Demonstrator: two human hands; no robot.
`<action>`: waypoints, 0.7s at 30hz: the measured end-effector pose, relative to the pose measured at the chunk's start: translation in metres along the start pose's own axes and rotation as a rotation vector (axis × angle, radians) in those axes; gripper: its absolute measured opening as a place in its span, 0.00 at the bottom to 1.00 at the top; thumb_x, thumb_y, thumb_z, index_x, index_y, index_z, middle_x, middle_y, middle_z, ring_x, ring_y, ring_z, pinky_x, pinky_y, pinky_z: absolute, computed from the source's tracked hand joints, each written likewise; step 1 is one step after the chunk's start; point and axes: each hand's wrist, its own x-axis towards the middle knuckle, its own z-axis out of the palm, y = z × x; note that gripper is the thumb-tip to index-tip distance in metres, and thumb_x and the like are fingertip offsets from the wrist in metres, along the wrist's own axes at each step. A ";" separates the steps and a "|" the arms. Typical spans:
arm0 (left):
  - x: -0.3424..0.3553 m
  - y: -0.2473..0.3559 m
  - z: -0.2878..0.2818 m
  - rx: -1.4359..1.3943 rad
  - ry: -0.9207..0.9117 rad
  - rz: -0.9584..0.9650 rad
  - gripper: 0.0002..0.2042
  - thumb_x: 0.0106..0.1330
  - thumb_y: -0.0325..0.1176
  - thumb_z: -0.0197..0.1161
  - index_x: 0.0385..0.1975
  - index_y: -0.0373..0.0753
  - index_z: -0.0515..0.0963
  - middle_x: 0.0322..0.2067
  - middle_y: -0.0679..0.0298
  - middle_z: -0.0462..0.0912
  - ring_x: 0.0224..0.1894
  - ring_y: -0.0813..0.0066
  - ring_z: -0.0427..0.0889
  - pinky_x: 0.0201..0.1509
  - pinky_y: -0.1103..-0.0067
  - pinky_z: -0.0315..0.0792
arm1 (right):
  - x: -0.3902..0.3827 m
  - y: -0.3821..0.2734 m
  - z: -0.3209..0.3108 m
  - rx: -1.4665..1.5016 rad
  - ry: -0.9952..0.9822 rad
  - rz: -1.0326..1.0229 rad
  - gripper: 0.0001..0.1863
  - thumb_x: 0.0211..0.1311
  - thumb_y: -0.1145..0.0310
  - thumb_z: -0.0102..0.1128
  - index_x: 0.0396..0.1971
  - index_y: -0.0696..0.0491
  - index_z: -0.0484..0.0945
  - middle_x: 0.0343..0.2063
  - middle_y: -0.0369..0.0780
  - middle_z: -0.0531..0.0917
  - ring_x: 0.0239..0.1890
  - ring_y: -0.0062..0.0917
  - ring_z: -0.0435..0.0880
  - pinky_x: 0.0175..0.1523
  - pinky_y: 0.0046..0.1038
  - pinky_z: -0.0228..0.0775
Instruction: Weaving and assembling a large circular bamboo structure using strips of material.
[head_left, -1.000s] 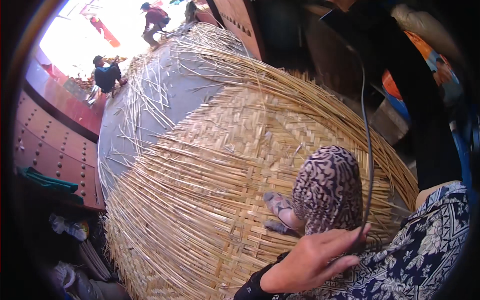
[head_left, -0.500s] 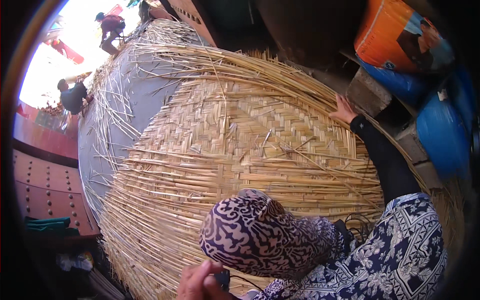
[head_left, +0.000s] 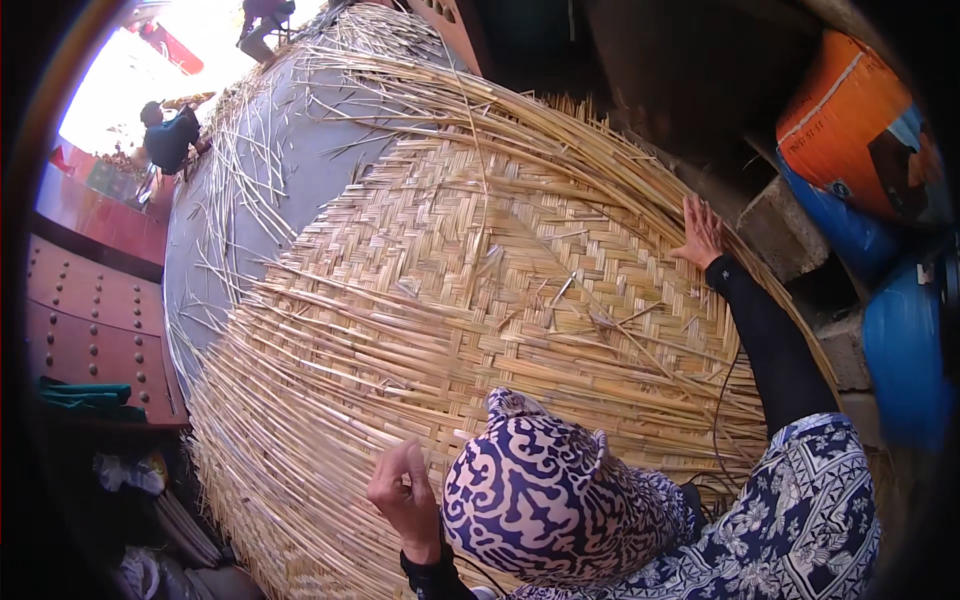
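A large woven mat of straw-coloured reed or bamboo strips (head_left: 560, 235) covers the floor before me. My right hand (head_left: 702, 232) lies spread over its right edge, fingers out and thumb apart, beside a band of long loose strips (head_left: 560, 145). Above the mat's lower part, my left hand (head_left: 405, 488) is raised with curled fingers. Anything pinched in it is too small or hidden to make out. Black sleeves cover both forearms. Between my arms sits a rounded shape in purple-and-cream patterned cloth (head_left: 560, 490), hiding part of the mat.
Concrete blocks (head_left: 785, 230), an orange sack (head_left: 850, 130) and blue plastic (head_left: 905, 340) line the right side. Loose strips lie across grey floor (head_left: 315, 125) at upper left, near two other people, one in dark clothing (head_left: 172, 138). A studded reddish panel (head_left: 95, 325) stands left.
My left hand has come up from the lower edge. On the mat's edge, my right hand has spread its fingers wider. The view has shifted, and the patterned shape sits farther right.
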 end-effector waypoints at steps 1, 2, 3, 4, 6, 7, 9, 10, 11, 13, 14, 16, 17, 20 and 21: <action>0.001 -0.007 0.005 0.020 -0.021 0.024 0.03 0.51 0.23 0.54 0.24 0.31 0.74 0.20 0.57 0.74 0.22 0.64 0.73 0.25 0.78 0.65 | 0.008 0.001 -0.003 0.032 -0.048 0.046 0.60 0.25 0.52 0.69 0.58 0.49 0.37 0.59 0.43 0.41 0.59 0.42 0.44 0.56 0.50 0.43; 0.002 -0.010 0.008 0.068 -0.054 0.064 0.03 0.51 0.24 0.54 0.23 0.32 0.73 0.19 0.56 0.73 0.22 0.62 0.72 0.25 0.77 0.65 | 0.012 0.001 -0.003 0.054 -0.075 0.043 0.61 0.25 0.50 0.68 0.58 0.49 0.36 0.59 0.44 0.40 0.60 0.42 0.42 0.56 0.50 0.41; 0.000 -0.021 0.014 0.098 -0.058 0.107 0.02 0.51 0.24 0.54 0.22 0.33 0.73 0.19 0.56 0.73 0.22 0.61 0.72 0.25 0.75 0.65 | 0.019 0.002 -0.002 0.050 -0.075 0.052 0.61 0.25 0.50 0.68 0.58 0.49 0.36 0.59 0.44 0.40 0.60 0.42 0.42 0.56 0.50 0.41; -0.002 -0.027 0.018 0.113 -0.090 0.105 0.02 0.51 0.24 0.55 0.22 0.33 0.74 0.19 0.56 0.73 0.22 0.61 0.72 0.25 0.75 0.65 | 0.022 0.003 -0.002 0.042 -0.075 0.033 0.61 0.24 0.48 0.68 0.58 0.49 0.36 0.59 0.44 0.39 0.60 0.42 0.41 0.57 0.51 0.40; -0.009 -0.046 0.029 0.104 -0.150 0.126 0.02 0.50 0.25 0.56 0.23 0.35 0.74 0.18 0.57 0.73 0.22 0.61 0.72 0.25 0.75 0.66 | 0.031 0.013 0.000 0.057 -0.083 0.023 0.63 0.22 0.45 0.67 0.58 0.49 0.35 0.59 0.45 0.38 0.60 0.42 0.40 0.56 0.53 0.37; -0.012 -0.052 0.034 0.133 -0.203 0.111 0.02 0.49 0.25 0.57 0.23 0.37 0.74 0.18 0.58 0.73 0.22 0.62 0.73 0.25 0.76 0.66 | 0.033 0.014 -0.003 0.051 -0.094 0.043 0.63 0.22 0.45 0.67 0.58 0.49 0.35 0.59 0.45 0.38 0.60 0.42 0.40 0.56 0.53 0.37; -0.021 -0.056 0.049 0.196 -0.226 0.100 0.02 0.49 0.25 0.57 0.22 0.38 0.75 0.18 0.60 0.73 0.22 0.65 0.73 0.25 0.76 0.66 | 0.036 0.015 -0.006 0.067 -0.197 0.116 0.62 0.23 0.44 0.67 0.58 0.50 0.36 0.59 0.45 0.40 0.60 0.43 0.42 0.58 0.49 0.38; -0.026 -0.066 0.061 0.131 -0.241 0.079 0.04 0.49 0.25 0.57 0.24 0.38 0.75 0.18 0.60 0.73 0.22 0.67 0.73 0.25 0.76 0.66 | 0.034 0.024 -0.001 0.116 -0.161 0.099 0.61 0.22 0.44 0.67 0.58 0.51 0.38 0.58 0.46 0.43 0.59 0.43 0.45 0.58 0.46 0.41; -0.036 -0.086 0.069 0.082 -0.258 0.053 0.05 0.48 0.24 0.57 0.27 0.39 0.75 0.18 0.60 0.73 0.22 0.68 0.73 0.25 0.76 0.67 | 0.032 0.022 0.007 0.176 -0.130 0.080 0.61 0.22 0.44 0.66 0.57 0.51 0.40 0.57 0.46 0.47 0.58 0.44 0.47 0.58 0.43 0.43; -0.024 -0.157 0.052 0.295 -0.846 0.303 0.08 0.51 0.25 0.55 0.32 0.40 0.73 0.18 0.59 0.73 0.23 0.69 0.74 0.26 0.74 0.68 | 0.033 0.006 0.020 0.175 0.046 0.021 0.56 0.23 0.49 0.67 0.56 0.52 0.45 0.53 0.44 0.55 0.54 0.43 0.54 0.55 0.43 0.48; -0.032 -0.149 0.055 0.266 -0.767 0.101 0.08 0.51 0.25 0.55 0.32 0.40 0.73 0.18 0.59 0.73 0.23 0.69 0.74 0.26 0.74 0.68 | 0.033 -0.014 0.017 0.181 -0.008 0.053 0.56 0.24 0.51 0.67 0.56 0.50 0.44 0.54 0.44 0.53 0.56 0.43 0.51 0.55 0.47 0.45; -0.036 -0.142 0.073 0.206 -0.745 -0.011 0.08 0.51 0.26 0.55 0.33 0.40 0.73 0.18 0.58 0.73 0.24 0.68 0.74 0.27 0.74 0.68 | 0.038 -0.008 0.017 0.179 -0.078 0.103 0.57 0.25 0.50 0.67 0.58 0.48 0.40 0.57 0.45 0.46 0.59 0.43 0.45 0.56 0.50 0.41; -0.035 -0.141 0.083 0.198 -0.769 -0.018 0.08 0.52 0.26 0.54 0.33 0.40 0.73 0.19 0.58 0.73 0.24 0.67 0.74 0.27 0.74 0.68 | 0.036 -0.003 0.020 0.197 -0.100 0.106 0.57 0.25 0.49 0.66 0.58 0.48 0.40 0.58 0.45 0.45 0.59 0.43 0.44 0.57 0.50 0.41; -0.028 -0.138 0.112 0.181 -0.847 0.004 0.09 0.52 0.27 0.54 0.34 0.40 0.72 0.19 0.58 0.74 0.25 0.66 0.75 0.27 0.73 0.68 | 0.026 0.003 0.033 0.089 0.029 0.089 0.55 0.25 0.49 0.67 0.57 0.50 0.45 0.57 0.48 0.46 0.59 0.45 0.44 0.57 0.54 0.34; -0.022 -0.138 0.119 0.184 -0.874 0.028 0.09 0.53 0.27 0.54 0.34 0.41 0.72 0.19 0.58 0.74 0.25 0.66 0.75 0.27 0.73 0.68 | 0.020 -0.008 0.034 0.087 0.054 0.095 0.54 0.28 0.51 0.66 0.57 0.50 0.44 0.57 0.48 0.45 0.59 0.44 0.43 0.57 0.54 0.31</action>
